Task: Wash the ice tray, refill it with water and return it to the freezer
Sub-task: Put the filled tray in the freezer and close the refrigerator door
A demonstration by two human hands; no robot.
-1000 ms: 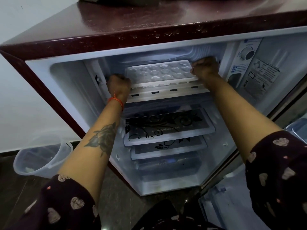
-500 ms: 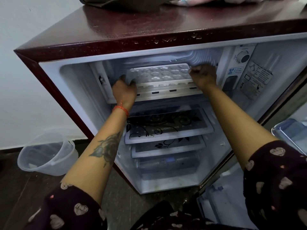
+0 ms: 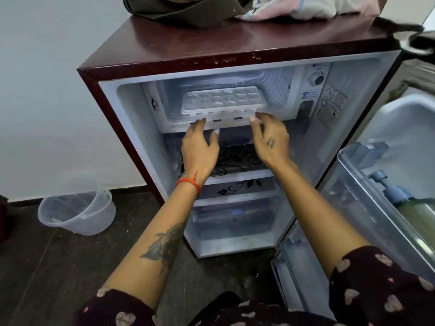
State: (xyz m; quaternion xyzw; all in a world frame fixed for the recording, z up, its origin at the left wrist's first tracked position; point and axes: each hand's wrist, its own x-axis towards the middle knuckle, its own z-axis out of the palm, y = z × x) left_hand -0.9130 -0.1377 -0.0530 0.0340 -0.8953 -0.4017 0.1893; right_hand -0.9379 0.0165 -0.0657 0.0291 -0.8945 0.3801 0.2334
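The white ice tray (image 3: 223,100) lies flat inside the freezer compartment (image 3: 273,90) at the top of the small open fridge. My left hand (image 3: 200,147) hangs just below the freezer's front lip, fingers spread, holding nothing. My right hand (image 3: 270,140) is beside it on the right, fingers apart, fingertips close to the tray's front right corner; whether they touch it I cannot tell. Both hands are outside the compartment.
The fridge door (image 3: 386,184) stands open at the right with a bottle (image 3: 414,208) in its rack. Glass shelves (image 3: 237,165) and a drawer sit below the freezer. A clear plastic bucket (image 3: 77,210) stands on the dark floor at left. Cloths (image 3: 306,8) lie on the fridge top.
Both hands have let go of the ice tray's ends and drawn back out of the freezer, opening. The tray stays in the compartment. The camera has pulled back.
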